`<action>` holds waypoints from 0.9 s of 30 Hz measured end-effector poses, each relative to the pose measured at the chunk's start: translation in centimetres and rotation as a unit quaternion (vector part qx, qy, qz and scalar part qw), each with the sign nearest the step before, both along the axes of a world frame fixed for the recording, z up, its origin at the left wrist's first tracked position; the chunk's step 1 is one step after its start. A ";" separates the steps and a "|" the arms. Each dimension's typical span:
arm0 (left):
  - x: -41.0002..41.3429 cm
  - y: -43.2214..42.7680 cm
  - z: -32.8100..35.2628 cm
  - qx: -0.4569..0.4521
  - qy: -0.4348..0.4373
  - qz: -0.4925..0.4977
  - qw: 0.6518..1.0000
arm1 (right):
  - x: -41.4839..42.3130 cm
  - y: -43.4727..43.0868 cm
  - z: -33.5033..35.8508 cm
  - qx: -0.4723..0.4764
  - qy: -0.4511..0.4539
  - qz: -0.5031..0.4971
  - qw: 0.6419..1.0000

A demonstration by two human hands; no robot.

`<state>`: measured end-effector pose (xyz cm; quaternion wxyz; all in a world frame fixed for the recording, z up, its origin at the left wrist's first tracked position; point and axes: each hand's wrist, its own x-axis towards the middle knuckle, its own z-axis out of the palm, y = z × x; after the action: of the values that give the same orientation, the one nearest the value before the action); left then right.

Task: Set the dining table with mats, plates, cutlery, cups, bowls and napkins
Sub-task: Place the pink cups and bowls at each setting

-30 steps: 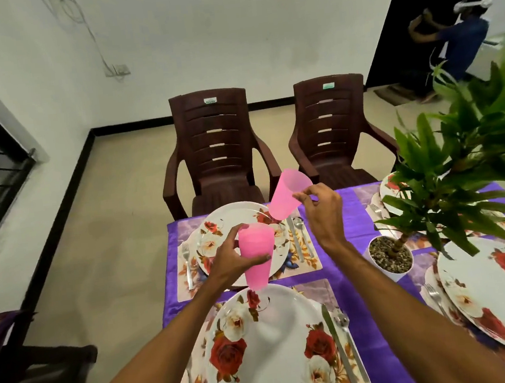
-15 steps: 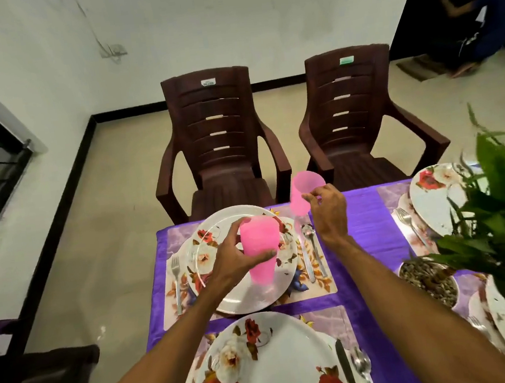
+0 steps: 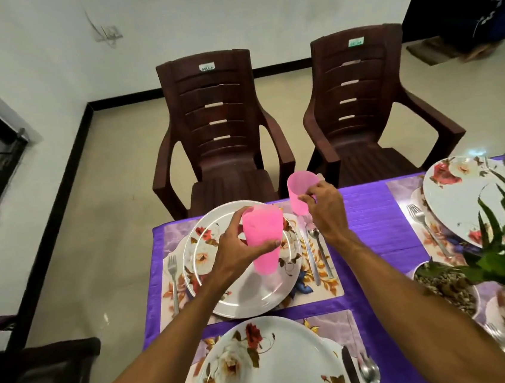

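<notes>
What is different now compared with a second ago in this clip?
The right hand has turned its pink cup from tilted to upright and lowered it beside the far plate; whether it touches the mat is unclear. Nothing grasped or released. The left hand still holds the other pink cup over that plate.

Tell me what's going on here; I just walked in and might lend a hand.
A person is laying the table. Their right hand holds a pink cup by the far corner of a mat, just beyond the knife and spoon; whether it has touched down is unclear. Their left hand grips a second cup in the air over that setting's plate. The fork lies on the plate's other side.
</notes>
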<state>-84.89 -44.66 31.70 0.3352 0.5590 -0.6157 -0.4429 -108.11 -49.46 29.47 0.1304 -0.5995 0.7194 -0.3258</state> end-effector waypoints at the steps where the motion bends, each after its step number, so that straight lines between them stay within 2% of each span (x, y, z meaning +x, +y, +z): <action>1: 0.0 0.0 -0.1 0.002 -0.001 0.000 1.000 | -0.1 0.0 0.0 0.001 0.003 0.003 1.000; 10: -0.3 0.6 -0.2 0.011 -0.003 -0.003 1.000 | -0.2 0.7 0.5 0.005 0.025 0.001 1.000; 14: -0.3 1.6 0.1 0.011 -0.007 -0.008 1.000 | 0.0 2.6 1.2 -0.040 0.024 -0.028 0.999; 18: -0.4 3.4 1.1 0.008 -0.007 -0.025 1.000 | 0.8 5.9 2.6 -0.077 0.020 -0.015 0.997; 20: -0.3 4.7 1.9 0.004 -0.008 -0.034 0.999 | 1.3 8.0 3.7 -0.087 -0.007 0.000 0.996; 23: -0.1 6.6 3.1 0.002 -0.013 -0.046 0.999 | 2.3 11.3 5.8 -0.091 -0.098 0.029 0.991; 25: 0.1 8.2 3.8 0.008 -0.019 -0.057 0.998 | 3.0 14.0 7.6 -0.068 -0.180 0.073 0.979; 27: 0.1 9.7 4.7 0.014 -0.014 -0.074 0.997 | 3.5 16.5 9.2 -0.027 -0.219 0.138 0.966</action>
<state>-84.75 -34.91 36.44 0.2851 0.5229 -0.6538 -0.4668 -104.57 -32.99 38.65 0.3123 -0.6101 0.5747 -0.4472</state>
